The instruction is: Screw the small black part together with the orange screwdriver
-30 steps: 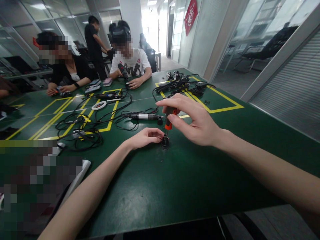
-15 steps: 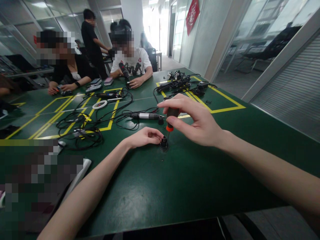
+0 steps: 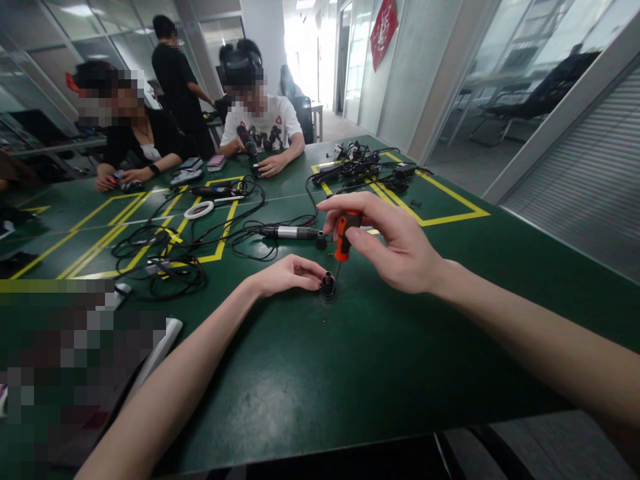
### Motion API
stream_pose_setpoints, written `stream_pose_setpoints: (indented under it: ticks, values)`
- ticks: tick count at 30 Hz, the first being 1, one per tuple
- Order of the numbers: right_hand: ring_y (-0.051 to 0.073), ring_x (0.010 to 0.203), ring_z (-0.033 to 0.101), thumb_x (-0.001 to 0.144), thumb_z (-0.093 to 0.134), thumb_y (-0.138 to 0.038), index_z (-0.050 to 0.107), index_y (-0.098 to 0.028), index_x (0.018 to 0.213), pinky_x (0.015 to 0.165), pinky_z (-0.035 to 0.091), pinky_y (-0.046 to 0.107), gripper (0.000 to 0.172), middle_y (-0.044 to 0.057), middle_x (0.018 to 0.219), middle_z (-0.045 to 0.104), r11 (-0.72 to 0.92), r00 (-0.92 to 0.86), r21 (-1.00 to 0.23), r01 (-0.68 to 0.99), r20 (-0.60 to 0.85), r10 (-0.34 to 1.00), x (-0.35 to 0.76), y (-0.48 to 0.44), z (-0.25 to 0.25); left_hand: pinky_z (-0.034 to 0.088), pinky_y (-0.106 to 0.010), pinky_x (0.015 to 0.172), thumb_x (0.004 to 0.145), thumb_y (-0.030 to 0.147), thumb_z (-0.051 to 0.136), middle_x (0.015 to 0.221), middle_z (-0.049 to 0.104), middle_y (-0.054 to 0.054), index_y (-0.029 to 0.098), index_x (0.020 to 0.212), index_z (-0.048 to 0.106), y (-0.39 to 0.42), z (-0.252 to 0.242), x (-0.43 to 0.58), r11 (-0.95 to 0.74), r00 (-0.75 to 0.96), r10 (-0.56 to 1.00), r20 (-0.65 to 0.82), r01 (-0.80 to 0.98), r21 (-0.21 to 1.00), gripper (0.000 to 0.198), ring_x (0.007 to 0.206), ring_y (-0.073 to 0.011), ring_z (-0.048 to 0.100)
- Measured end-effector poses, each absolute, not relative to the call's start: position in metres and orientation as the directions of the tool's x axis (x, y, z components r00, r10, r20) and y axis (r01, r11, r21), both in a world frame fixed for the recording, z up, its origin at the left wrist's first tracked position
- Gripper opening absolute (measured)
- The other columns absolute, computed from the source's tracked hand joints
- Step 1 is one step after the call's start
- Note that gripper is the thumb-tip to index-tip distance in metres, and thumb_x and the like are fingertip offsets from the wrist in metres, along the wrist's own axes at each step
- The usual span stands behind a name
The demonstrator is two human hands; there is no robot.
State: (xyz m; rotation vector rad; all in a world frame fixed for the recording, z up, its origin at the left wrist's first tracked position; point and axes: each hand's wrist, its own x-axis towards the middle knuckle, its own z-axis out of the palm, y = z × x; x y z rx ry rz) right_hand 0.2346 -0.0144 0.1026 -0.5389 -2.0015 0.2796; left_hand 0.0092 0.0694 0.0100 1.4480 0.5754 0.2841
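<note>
My right hand (image 3: 400, 243) grips an orange and black screwdriver (image 3: 343, 240) by its handle. Its thin shaft points down to the side of a small black round part (image 3: 327, 285), which stands upright on the green table (image 3: 280, 373). From the left, my left hand (image 3: 290, 275) pinches the edge of that part with thumb and fingers. A second small black part (image 3: 321, 240) stands just behind, at the end of a black and silver pen-shaped tool (image 3: 290, 232). One tiny dark piece (image 3: 325, 321) lies in front of the black part.
Looped black cables (image 3: 170, 267) lie at the left, near a white ring (image 3: 199, 210). A cable pile (image 3: 360, 167) sits at the back right by small screws (image 3: 416, 203). Across the table sit two people; one holds a drill (image 3: 247, 141). Another person stands behind.
The screwdriver handle has turned in my right hand, so more of its orange side shows, and the fingers have shifted slightly. My left hand and the black part stay in place.
</note>
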Motion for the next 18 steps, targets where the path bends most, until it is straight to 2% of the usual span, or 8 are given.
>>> stream_pose_setpoints:
  ticks: [4,9,18]
  values:
    - [0.016,0.091,0.068,0.101,0.049,-0.013,0.065,-0.016,0.129,0.076,0.058,0.030,0.032,0.007,0.106,0.073,0.881,-0.404,-0.400,0.255,0.783,0.472,0.2334,-0.0143,0.1033,0.056,-0.034,0.104,0.071,0.027,0.096,0.109,0.084,-0.008,0.017,0.108,0.085,0.0696,0.0096,0.0085,0.133,0.834,0.514,-0.202,0.155,0.979,0.040,0.098,-0.0194,0.078]
    - [0.018,0.088,0.064,0.101,0.062,-0.022,0.071,-0.020,0.121,0.069,0.055,0.030,0.022,0.006,0.099,0.070,0.890,-0.373,-0.307,0.336,0.824,0.426,0.2320,-0.0144,0.1063,0.057,-0.031,0.101,0.072,0.027,0.095,0.109,0.084,-0.009,0.016,0.107,0.084,0.0698,0.0094,0.0086,0.124,0.836,0.515,-0.190,0.147,0.981,0.038,0.098,-0.0191,0.078]
    - [0.018,0.087,0.060,0.101,0.061,-0.020,0.072,-0.020,0.124,0.071,0.053,0.033,0.026,0.006,0.096,0.069,0.881,-0.348,-0.296,0.370,0.835,0.427,0.2344,-0.0121,0.1058,0.057,-0.036,0.103,0.071,0.030,0.097,0.108,0.084,-0.010,0.015,0.109,0.084,0.0695,0.0096,0.0077,0.129,0.846,0.497,-0.191,0.146,0.981,0.043,0.097,-0.0206,0.078]
